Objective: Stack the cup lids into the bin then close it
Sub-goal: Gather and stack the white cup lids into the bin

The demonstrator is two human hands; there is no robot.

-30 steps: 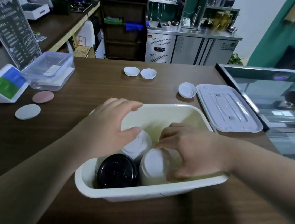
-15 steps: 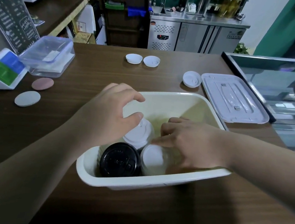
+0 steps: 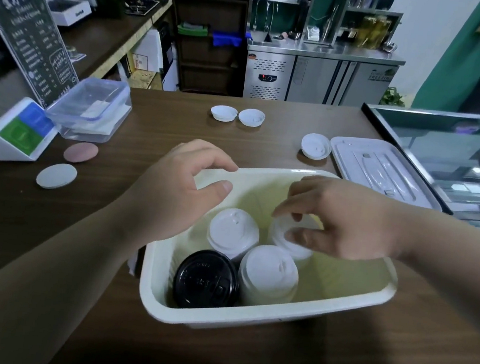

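Readable text: almost none. The chalkboard menu (image 3: 31,32) has white writing too small to read. The steel fridge (image 3: 319,80) carries a green label, too blurred to read. The blue-and-green sign stand (image 3: 20,133) shows no legible words.

Counts: one cream bin (image 3: 262,319) on the brown counter (image 3: 267,143), with four lid stacks inside. These are one black lid stack (image 3: 206,279) at the near-left corner and three white ones: the middle white stack (image 3: 233,232), near white stack (image 3: 268,275) and far white stack (image 3: 283,239).

Three white lids lie loose beyond the bin: far-left lid (image 3: 223,113), far-right lid (image 3: 251,117) just beside it, and third lid (image 3: 316,146) beside the bin cover (image 3: 381,168), which lies flat, off the bin. There are also two round coasters, a pink coaster (image 3: 80,152) and a pale coaster (image 3: 56,175), and one clear box (image 3: 91,108).

The left hand (image 3: 177,192) hovers over the bin's left rim, fingers loosely curved, thumb apart, holding nothing. The right hand (image 3: 345,220) is inside the bin, fingertips pinching the top of the far white stack.
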